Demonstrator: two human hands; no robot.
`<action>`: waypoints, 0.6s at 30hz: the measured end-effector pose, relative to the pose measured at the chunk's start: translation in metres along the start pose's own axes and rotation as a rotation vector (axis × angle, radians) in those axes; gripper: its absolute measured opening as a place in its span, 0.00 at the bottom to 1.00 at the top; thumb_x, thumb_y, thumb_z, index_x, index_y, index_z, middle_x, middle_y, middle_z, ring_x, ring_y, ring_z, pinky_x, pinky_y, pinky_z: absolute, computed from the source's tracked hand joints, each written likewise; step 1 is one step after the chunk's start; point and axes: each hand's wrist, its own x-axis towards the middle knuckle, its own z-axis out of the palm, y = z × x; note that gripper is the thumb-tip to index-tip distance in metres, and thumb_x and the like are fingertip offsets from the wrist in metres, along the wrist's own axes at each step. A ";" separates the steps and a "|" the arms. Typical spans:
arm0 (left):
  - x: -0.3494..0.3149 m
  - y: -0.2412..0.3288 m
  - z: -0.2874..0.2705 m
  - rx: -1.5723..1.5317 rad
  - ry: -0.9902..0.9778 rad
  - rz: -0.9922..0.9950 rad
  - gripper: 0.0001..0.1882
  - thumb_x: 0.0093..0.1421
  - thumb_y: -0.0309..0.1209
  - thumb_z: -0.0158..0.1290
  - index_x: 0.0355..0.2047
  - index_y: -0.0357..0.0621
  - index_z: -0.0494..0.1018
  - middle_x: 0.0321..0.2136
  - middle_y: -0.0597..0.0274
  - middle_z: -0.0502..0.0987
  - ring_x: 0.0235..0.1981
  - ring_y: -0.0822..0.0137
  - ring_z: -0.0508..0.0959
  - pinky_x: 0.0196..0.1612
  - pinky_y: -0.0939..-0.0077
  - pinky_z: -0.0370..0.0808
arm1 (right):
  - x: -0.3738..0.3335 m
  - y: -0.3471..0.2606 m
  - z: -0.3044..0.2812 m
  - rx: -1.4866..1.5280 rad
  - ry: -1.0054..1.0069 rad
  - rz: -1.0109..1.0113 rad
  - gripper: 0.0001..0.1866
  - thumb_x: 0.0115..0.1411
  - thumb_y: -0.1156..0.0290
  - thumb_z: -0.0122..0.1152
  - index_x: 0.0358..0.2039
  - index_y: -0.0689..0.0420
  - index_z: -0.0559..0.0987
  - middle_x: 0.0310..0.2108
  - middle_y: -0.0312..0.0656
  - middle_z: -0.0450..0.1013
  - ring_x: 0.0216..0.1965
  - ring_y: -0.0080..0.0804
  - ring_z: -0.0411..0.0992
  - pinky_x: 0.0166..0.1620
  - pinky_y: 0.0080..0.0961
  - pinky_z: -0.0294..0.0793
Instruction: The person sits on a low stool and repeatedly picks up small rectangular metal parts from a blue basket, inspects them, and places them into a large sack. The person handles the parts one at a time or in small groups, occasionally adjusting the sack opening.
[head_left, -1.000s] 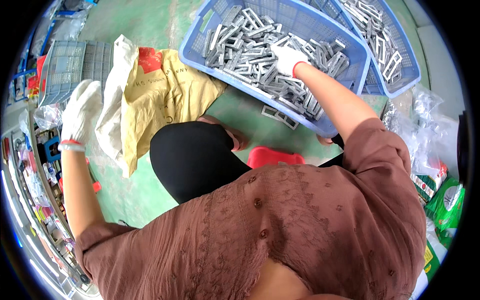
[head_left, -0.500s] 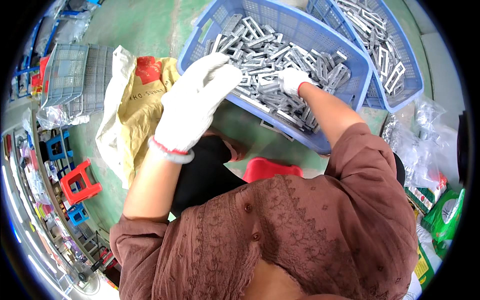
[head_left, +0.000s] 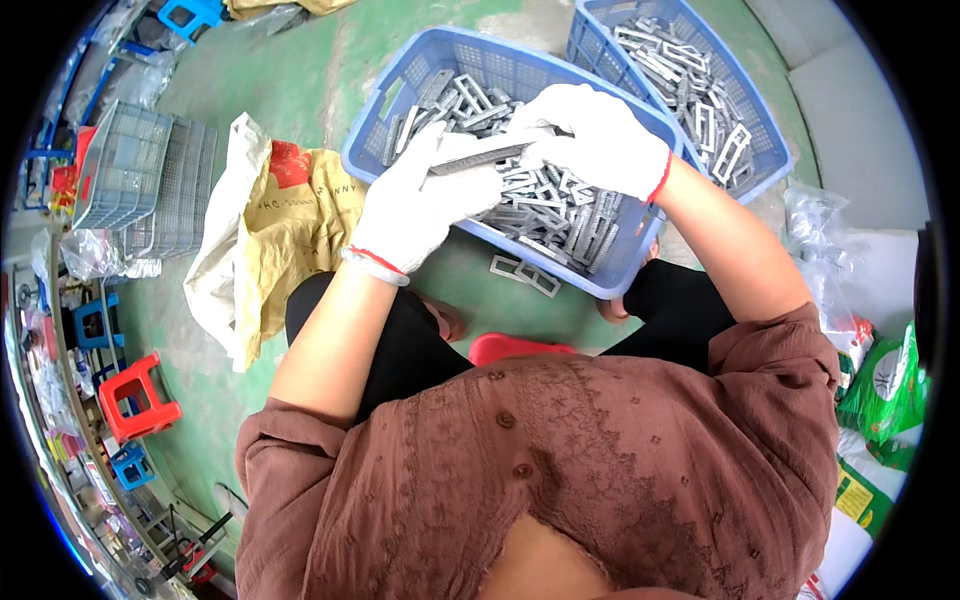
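Both my hands wear white knitted gloves with red cuffs. Between them, over the near blue basket (head_left: 640, 120), is a grey metal frame piece (head_left: 478, 158), long and narrow. My left hand (head_left: 415, 200) is closed round its left end. The fingers of my right hand (head_left: 598, 140) pinch its right end. Below in the basket lies a heap of similar grey rectangular metal frames (head_left: 560, 215), partly hidden by my hands.
A second blue basket (head_left: 775, 175) of the same frames stands behind at right. A yellow woven sack (head_left: 300, 210) lies at left, near grey wire crates (head_left: 175, 190) and a red stool (head_left: 140, 397). Two frames (head_left: 525, 273) lie on the green floor before the basket.
My right hand has come up out of the heap and met my left hand over the basket. A grey metal frame is now held between them. The view has shifted slightly.
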 end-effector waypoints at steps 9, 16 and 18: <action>-0.025 -0.001 0.032 0.049 0.000 0.052 0.26 0.71 0.47 0.47 0.52 0.32 0.69 0.43 0.45 0.78 0.38 0.55 0.82 0.43 0.63 0.83 | -0.048 -0.057 -0.029 0.525 0.006 0.321 0.21 0.60 0.70 0.67 0.53 0.61 0.78 0.39 0.38 0.80 0.38 0.19 0.75 0.42 0.20 0.74; -0.027 -0.011 0.035 0.091 -0.039 0.018 0.27 0.71 0.50 0.44 0.49 0.33 0.72 0.41 0.46 0.80 0.35 0.59 0.82 0.40 0.65 0.82 | -0.070 -0.061 -0.023 0.407 0.087 0.304 0.21 0.58 0.63 0.67 0.50 0.60 0.81 0.40 0.43 0.81 0.41 0.27 0.78 0.47 0.24 0.75; -0.026 -0.010 0.037 0.071 -0.052 0.002 0.25 0.71 0.49 0.45 0.47 0.35 0.73 0.40 0.47 0.80 0.34 0.59 0.81 0.37 0.65 0.80 | -0.071 -0.061 -0.024 0.441 0.081 0.316 0.21 0.58 0.63 0.66 0.50 0.60 0.81 0.40 0.42 0.82 0.41 0.27 0.78 0.47 0.24 0.75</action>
